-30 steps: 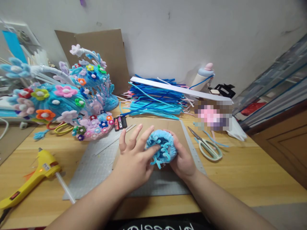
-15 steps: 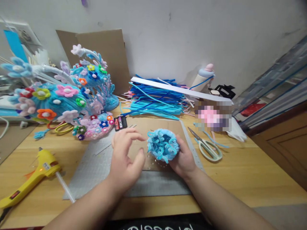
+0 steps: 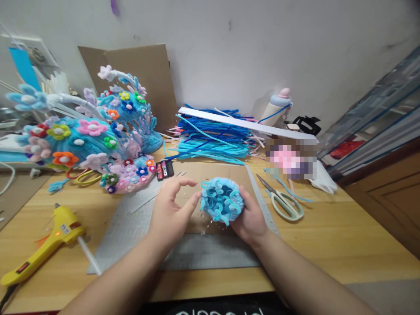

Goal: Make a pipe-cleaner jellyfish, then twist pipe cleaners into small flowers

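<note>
A: What's in the grip?
B: Right hand (image 3: 252,221) grasps a round blue fuzzy piece (image 3: 233,204) from its right side, hollow turned up toward the wearer, pale curls around a darker middle. Left hand (image 3: 169,212) grips nothing that I can see.
A: Where's the piece?
B: Held above a cardboard sheet (image 3: 215,171), which lies on a grey cutting mat (image 3: 219,253).
A: Anything crowding it?
B: Scissors (image 3: 288,207) just right of the mat, blades angled away from the wearer. Pile of blue pipe cleaners (image 3: 213,151) beyond the cardboard, a white strip (image 3: 236,118) slanting across its top. Small black case (image 3: 169,169) at the mat's far side. Farther left, two flower-covered blue pieces (image 3: 78,141) fill the corner. Nearer, a yellow glue gun (image 3: 64,225) lies on the table (image 3: 331,245); its clear stick (image 3: 87,253) runs toward the left forearm, which hides the far end.
A: And the hands?
B: Right: cupped, thumb side up along the piece, other fingers mostly hidden behind it. Left: index arched, thumb raised, a gap between; thumb tip right by the piece's left edge. Contact there, can't tell. Both forearms slant inward from below.
</note>
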